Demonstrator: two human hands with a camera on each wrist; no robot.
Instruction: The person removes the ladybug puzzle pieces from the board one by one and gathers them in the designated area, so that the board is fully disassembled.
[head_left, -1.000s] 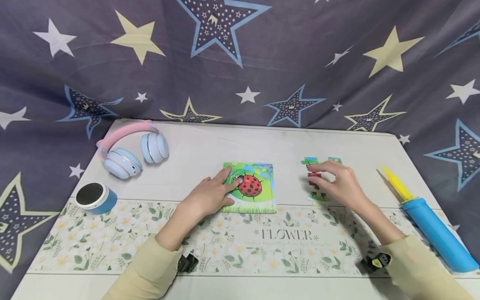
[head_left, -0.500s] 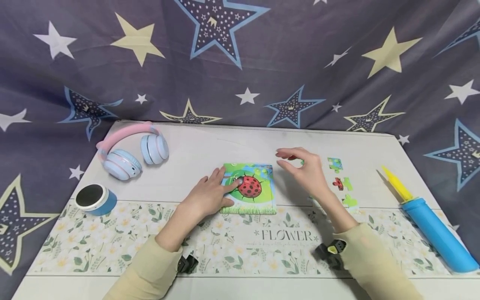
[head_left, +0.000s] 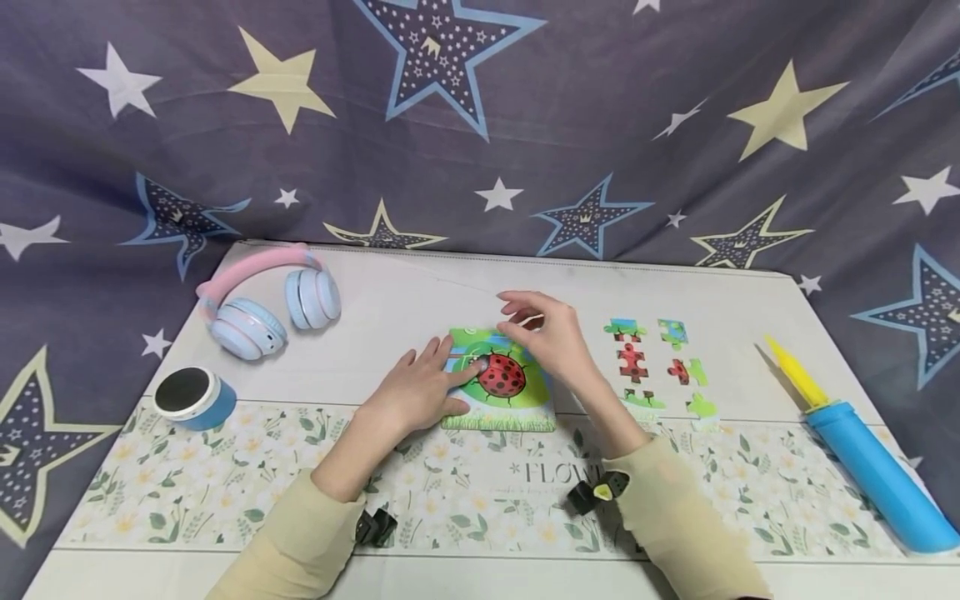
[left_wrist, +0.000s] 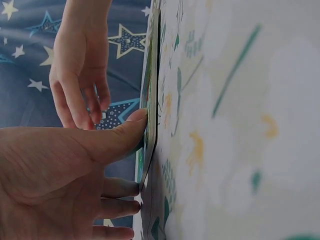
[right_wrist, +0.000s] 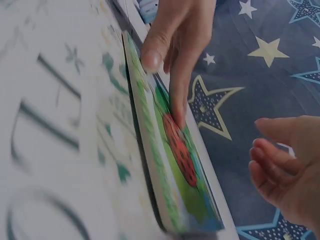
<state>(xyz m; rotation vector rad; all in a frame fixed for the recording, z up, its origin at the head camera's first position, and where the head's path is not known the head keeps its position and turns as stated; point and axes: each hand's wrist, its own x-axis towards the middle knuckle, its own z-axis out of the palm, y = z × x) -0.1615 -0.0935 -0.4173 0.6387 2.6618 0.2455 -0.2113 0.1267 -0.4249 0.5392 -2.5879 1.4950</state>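
A square ladybug puzzle board [head_left: 510, 419] lies on the table in front of me, its red spotted ladybug facing up. My left hand [head_left: 414, 390] rests on the board's left side, fingers spread, with the index fingertip on the ladybug's head. In the left wrist view the thumb [left_wrist: 131, 125] lies at the board's edge. Over the board's upper right corner hovers my right hand [head_left: 551, 335], fingers loosely bent, thumb apart from them. The right wrist view shows nothing between those fingers [right_wrist: 272, 157]. Several loose jigsaw pieces [head_left: 632, 363] lie right of the board.
Pink and blue headphones [head_left: 270, 300] lie at the back left, with a blue and white jar-like object [head_left: 197, 400] in front of them. A blue pump with a yellow nozzle [head_left: 873, 467] lies along the right side. A starry curtain [head_left: 480, 125] hangs behind the table.
My right hand has moved left from the loose pieces to above the board, bringing those pieces into full view. My left hand stays on the board.
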